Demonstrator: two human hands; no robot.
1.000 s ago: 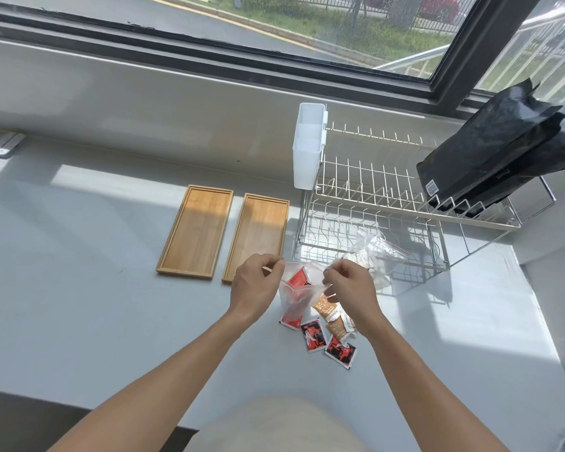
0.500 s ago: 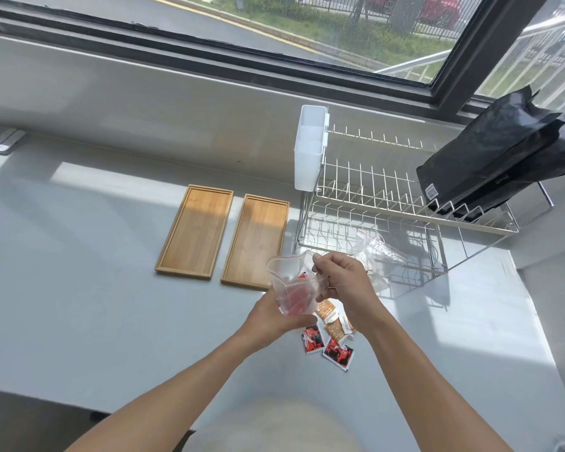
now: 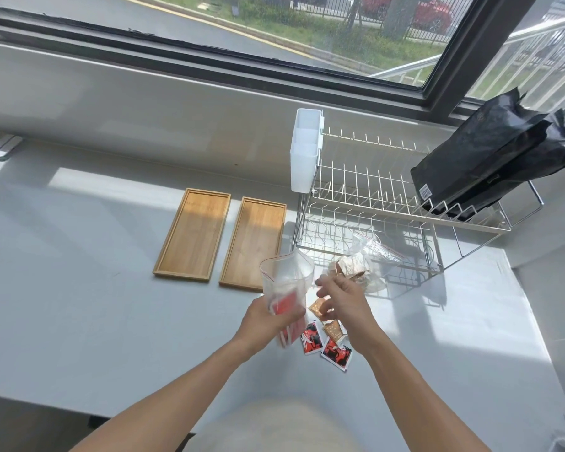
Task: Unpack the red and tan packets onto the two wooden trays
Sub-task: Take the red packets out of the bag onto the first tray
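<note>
Above the counter, my left hand (image 3: 268, 318) grips a clear plastic zip bag (image 3: 286, 288) of red packets; my right hand (image 3: 343, 298) hovers beside it, fingers loosely spread. Beyond my left hand lie two wooden trays (image 3: 222, 236).

A home kitchen is being suggested: a pale counter (image 3: 79, 321) is being lit beneath a wide window (image 3: 274, 34), and a two-tier wire dish rack (image 3: 388, 223) with a white cutlery holder (image 3: 304, 164) is being kept there.
</note>
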